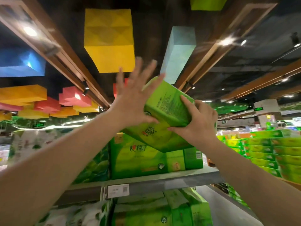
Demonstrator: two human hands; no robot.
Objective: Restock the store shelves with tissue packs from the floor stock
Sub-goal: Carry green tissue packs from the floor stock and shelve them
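From the head view, my only one, I'm looking steeply up at the top shelf (146, 180). I have a green tissue pack (169, 108) raised above it, tilted, its lower corner touching the top of the green pack (138, 160) that already stands on that shelf. My right hand (197, 121) grasps the raised pack at its near lower corner, thumb curled over one face and fingers wrapped behind. My left hand (135, 101) is released, fingers spread and straight, palm pressed flat against the pack's left side to steady it.

I judge the step in hand to be seating this pack on top of the standing one. To do it well, I'd level the pack first, so that its base meets the lower pack flat and not on one corner. I'd then push it back with the flat left palm while the right hand guides, letting go only once it sits square. The wrapper looks slick, so a tilted pack could slide off forwards. More green stock (268, 150) is stacked off to the right.
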